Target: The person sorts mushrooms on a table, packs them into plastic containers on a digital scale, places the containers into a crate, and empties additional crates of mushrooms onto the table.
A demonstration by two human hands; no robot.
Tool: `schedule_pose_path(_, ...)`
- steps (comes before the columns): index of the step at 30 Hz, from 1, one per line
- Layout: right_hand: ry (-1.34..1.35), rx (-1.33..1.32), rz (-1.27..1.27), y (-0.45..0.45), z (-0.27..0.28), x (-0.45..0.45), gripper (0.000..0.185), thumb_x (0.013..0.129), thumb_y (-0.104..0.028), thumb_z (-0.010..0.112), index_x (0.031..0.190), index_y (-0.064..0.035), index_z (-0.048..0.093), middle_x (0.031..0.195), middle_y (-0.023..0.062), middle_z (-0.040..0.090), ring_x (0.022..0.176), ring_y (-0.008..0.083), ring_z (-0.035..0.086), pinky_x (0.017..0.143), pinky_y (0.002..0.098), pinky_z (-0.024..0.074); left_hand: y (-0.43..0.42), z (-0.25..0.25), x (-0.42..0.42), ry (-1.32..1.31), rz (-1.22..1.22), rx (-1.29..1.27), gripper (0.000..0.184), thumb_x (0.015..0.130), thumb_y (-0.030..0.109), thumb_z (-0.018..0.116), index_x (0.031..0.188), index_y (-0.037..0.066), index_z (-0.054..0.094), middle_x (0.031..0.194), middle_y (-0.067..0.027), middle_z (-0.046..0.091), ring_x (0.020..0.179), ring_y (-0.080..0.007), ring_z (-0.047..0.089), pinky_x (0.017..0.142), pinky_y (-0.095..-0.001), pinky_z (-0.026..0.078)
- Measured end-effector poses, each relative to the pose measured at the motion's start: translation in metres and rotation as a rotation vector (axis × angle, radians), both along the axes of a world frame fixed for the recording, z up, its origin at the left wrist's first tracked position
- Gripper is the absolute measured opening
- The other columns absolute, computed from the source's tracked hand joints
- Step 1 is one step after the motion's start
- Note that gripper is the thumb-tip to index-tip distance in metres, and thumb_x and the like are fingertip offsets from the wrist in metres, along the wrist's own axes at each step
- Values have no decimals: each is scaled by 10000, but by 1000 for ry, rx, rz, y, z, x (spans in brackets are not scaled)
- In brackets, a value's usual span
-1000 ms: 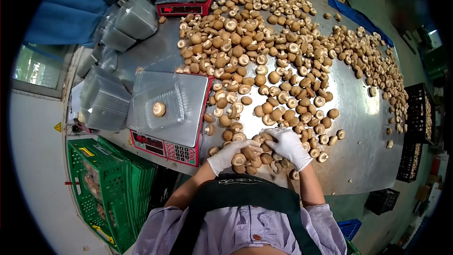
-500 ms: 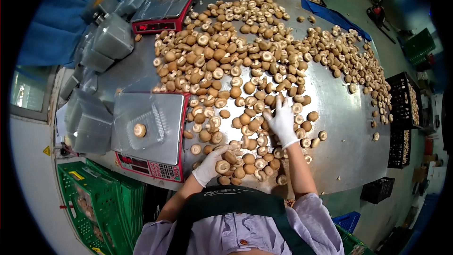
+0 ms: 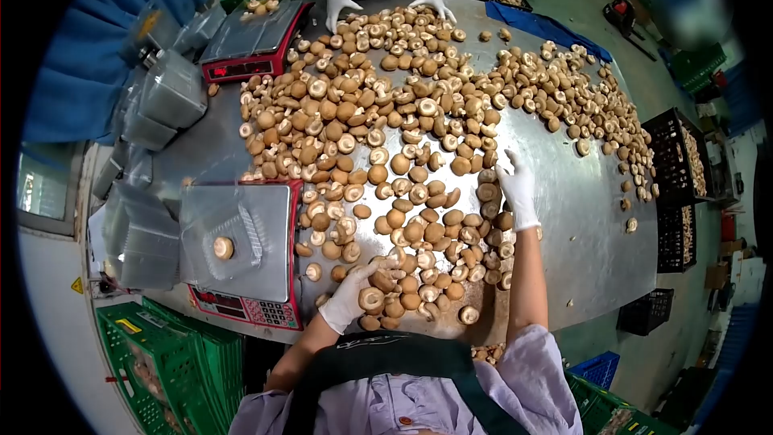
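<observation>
My left hand (image 3: 348, 296), in a white glove, is closed on a brown-capped mushroom (image 3: 385, 279) near the front edge of the metal table (image 3: 600, 262). My right hand (image 3: 518, 187), also gloved, has its fingers spread and rests beside the right side of the mushrooms, holding nothing. Many mushrooms (image 3: 419, 193) lie between my hands and across the middle of the table. To the left, a red scale (image 3: 274, 310) bears an open clear plastic tray (image 3: 251, 235), with one mushroom (image 3: 223, 248) inside.
Across the table, a co-worker's gloved hands (image 3: 433, 2) touch the pile's far edge. A second red scale (image 3: 245, 67) stands at the back left. Stacked clear trays (image 3: 141, 234) line the left side. Green crates (image 3: 153, 354) and black crates (image 3: 676, 157) flank the table.
My right hand has moved from the near mushrooms out to the right, and several mushrooms have shifted. My left hand stays near the front edge. The co-worker's hands have come to the far pile.
</observation>
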State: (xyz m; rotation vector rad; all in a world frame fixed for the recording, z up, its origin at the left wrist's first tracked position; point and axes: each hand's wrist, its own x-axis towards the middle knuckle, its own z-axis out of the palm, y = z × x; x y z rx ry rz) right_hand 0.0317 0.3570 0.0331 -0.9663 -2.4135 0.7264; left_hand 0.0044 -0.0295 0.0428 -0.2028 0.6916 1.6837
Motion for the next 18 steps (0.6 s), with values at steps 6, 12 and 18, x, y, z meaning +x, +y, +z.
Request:
schedule_pose_path(6,-184,-213,92,-5,-25,-36,552,762,-377,651,1189,-37,568,956,207,635,905,329,603,861,407,464,5,5,2,102,25,-3,418,989,257,364,1288,-24,443,1183,-142,567,1094,-226,560,959,-345,452)
schedule_pose_path(12,-262,-81,489,-93,16,-13,469,783,-369,639,1159,-91,599,961,145,647,952,324,600,860,387,472,12,4,2,20,16,-31,405,989,262,362,1264,-19,459,1169,-144,577,1069,-225,575,899,-330,487)
schedule_pose_path(18,-221,-460,508,-46,29,-11,449,821,-328,643,1223,-135,587,1023,176,660,897,222,646,812,323,492,12,-1,-2,26,-35,-30,393,988,263,391,1278,8,461,1175,-100,572,1105,-166,541,800,-271,522)
